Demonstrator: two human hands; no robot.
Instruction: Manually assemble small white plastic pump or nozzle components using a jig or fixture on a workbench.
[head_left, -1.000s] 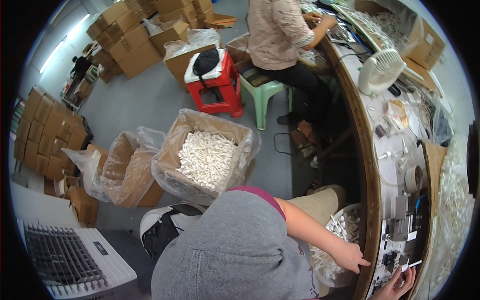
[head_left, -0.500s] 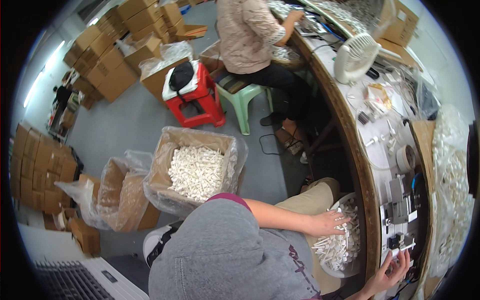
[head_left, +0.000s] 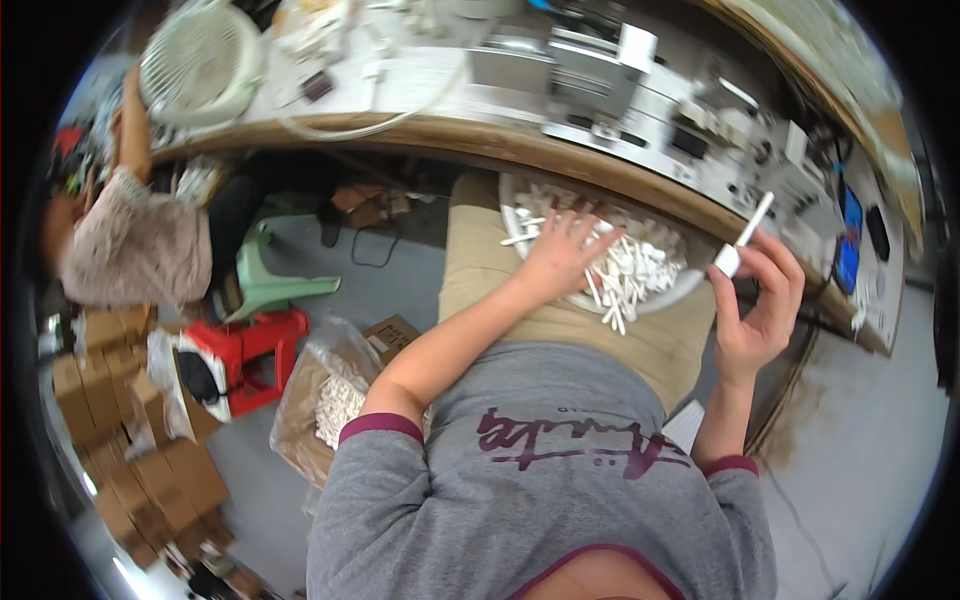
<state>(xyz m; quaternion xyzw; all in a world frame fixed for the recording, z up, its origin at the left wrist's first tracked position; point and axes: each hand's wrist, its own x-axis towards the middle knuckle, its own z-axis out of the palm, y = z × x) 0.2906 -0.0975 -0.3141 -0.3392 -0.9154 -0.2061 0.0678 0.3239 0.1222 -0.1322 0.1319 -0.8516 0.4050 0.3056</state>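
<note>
My left hand lies with fingers spread on a heap of small white plastic pieces. They fill a round white basin on my lap, against the table edge. Off to the right, my right hand is raised beside the basin. Its thumb and fingers pinch a white plastic stick with a wide end, the thin shaft pointing up and away. Beyond the basin, a metal fixture stands on the worktable.
A white fan stands at the table's far left, near a seated co-worker. Left of me are a plastic-lined carton of white pieces, a red stool and a green stool. Brown cartons are stacked at lower left.
My view has swung round toward the table. My right hand has come away from the small fixture on the table and now holds a white stick. My left hand stays at the heap.
</note>
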